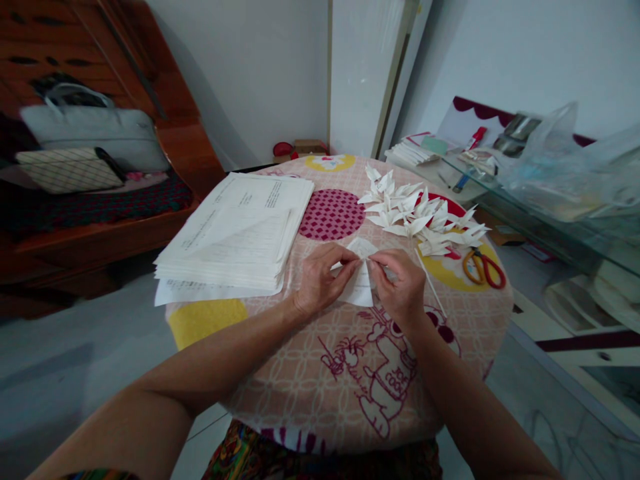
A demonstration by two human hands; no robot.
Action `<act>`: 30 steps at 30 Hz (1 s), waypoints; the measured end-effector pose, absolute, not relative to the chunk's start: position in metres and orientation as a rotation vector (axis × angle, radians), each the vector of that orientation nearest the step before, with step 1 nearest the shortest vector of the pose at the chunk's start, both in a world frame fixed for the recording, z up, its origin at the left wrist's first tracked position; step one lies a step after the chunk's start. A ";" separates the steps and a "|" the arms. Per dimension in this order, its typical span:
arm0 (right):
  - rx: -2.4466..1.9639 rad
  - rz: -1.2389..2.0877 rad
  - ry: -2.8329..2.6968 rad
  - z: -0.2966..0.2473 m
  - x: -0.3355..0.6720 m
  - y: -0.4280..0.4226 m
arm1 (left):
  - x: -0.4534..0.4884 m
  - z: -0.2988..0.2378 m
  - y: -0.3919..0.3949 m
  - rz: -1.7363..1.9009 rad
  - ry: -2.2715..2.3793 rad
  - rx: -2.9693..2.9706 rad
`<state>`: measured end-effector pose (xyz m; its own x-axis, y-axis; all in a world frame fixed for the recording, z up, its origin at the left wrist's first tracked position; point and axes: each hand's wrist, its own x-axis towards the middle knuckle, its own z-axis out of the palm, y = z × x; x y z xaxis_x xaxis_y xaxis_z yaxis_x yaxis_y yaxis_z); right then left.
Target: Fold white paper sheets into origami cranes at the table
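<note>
Quietly, in the head view, two bare hands meet at a small white paper (358, 293) near the middle of a round, cloth-covered surface (295, 373). The left hand (326, 277) and the right hand (399, 280) are each closed in a pinch, thumb against forefinger, gripping the paper partway along its length; whether the two sets of fingertips touch each other is too small to tell. The paper lies between the hands and partly beneath them, neither hand clearly nearer. Its long axis runs near to far, crossing the line that joins one hand to the other. Its peaked, narrower end points to the far side, roughly toward a purple checked circle (333, 215) on the surface; the broader end faces the near edge. To the left, beyond the left hand, sits a stack of printed sheets (240, 227). Past the right hand lies a cluster of pointed folded papers (425, 217), with a thin stick (431, 283) just beside that hand and scissors (483, 268) farther right.
</note>
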<state>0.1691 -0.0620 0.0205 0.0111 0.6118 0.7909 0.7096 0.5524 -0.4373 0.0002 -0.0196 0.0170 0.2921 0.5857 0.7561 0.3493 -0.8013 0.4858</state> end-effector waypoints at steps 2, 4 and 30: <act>-1.125 -0.172 -1.719 0.021 0.169 -0.063 | -0.001 0.015 -0.020 1.525 0.825 2.346; -1.125 -0.229 -1.755 0.022 0.168 -0.064 | -0.001 0.014 -0.020 1.536 0.778 2.348; -0.972 -0.537 -1.780 0.023 0.168 -0.075 | -0.004 0.024 -0.030 1.582 0.587 2.447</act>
<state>0.1676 -0.0748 0.0233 -0.1807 0.3698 0.9114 0.8122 0.5787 -0.0738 -0.0039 -0.0298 0.0238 0.3602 0.4127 0.8366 0.2327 -0.9082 0.3478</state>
